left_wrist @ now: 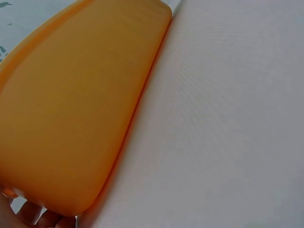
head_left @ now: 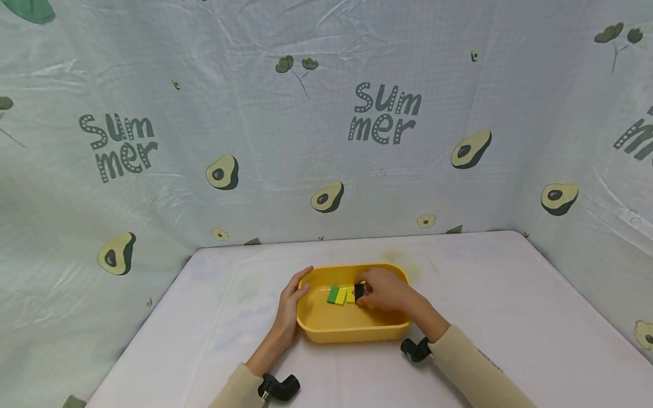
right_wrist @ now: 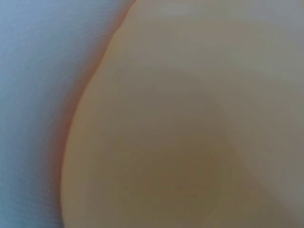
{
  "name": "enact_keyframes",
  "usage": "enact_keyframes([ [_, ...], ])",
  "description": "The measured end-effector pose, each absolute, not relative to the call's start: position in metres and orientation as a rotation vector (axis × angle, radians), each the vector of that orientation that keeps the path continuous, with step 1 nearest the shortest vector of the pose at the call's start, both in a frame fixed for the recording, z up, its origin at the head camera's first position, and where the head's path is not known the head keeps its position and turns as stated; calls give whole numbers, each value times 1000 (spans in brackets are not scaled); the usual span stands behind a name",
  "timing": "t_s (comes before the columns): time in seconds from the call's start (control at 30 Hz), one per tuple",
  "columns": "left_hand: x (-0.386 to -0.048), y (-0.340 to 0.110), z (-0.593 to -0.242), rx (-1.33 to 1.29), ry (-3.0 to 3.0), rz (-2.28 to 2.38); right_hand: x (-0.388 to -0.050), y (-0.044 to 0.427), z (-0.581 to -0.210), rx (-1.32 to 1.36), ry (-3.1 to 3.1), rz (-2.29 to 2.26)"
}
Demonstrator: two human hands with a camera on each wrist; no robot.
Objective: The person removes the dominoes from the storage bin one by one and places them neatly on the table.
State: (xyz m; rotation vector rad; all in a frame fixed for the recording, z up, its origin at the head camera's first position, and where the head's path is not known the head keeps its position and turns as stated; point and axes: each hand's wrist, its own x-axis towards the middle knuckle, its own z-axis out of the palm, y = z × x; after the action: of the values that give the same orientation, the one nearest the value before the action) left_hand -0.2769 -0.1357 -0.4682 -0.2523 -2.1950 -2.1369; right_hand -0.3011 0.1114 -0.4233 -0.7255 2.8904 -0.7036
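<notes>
A yellow plastic tub stands on the table, its outer wall filling much of the left wrist view. At its left end my left hand grips the rim, with the thumb on the inner side; in the left wrist view some fingers touch the outside. My right hand reaches over the right side and pinches a small black piece inside the tub. Beside it on the tub floor lie a green piece, a yellow piece and another yellow piece, partly covered. The right wrist view is blurred close to a wall.
The table has a white cloth over it. Behind and at both sides hangs a pale curtain printed with avocados and lettering. Black cameras sit on both wrists.
</notes>
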Motion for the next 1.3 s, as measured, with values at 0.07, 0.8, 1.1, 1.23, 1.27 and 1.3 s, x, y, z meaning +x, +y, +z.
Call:
enact_keyframes([
  [0.07, -276, -136, -469, -261, -2199, -2134, -301, 112, -424, -724, 2893, -710],
  [0.8, -275, -145, -471, -247, -2192, -2169, -286, 121, -374, -919, 2926, -898],
  [1.1, -274, -145, -468, -228, -2185, -2195, -282, 137, -357, -976, 2957, -918],
  [1.23, -275, -142, -468, -256, -2181, -2216, -280, 147, -353, -938, 2974, -941],
  [1.27, -275, -142, -469, -265, -2178, -2218, -280, 149, -351, -933, 2975, -948],
  [1.3, -276, -141, -469, -268, -2172, -2227, -281, 151, -350, -930, 2977, -954],
])
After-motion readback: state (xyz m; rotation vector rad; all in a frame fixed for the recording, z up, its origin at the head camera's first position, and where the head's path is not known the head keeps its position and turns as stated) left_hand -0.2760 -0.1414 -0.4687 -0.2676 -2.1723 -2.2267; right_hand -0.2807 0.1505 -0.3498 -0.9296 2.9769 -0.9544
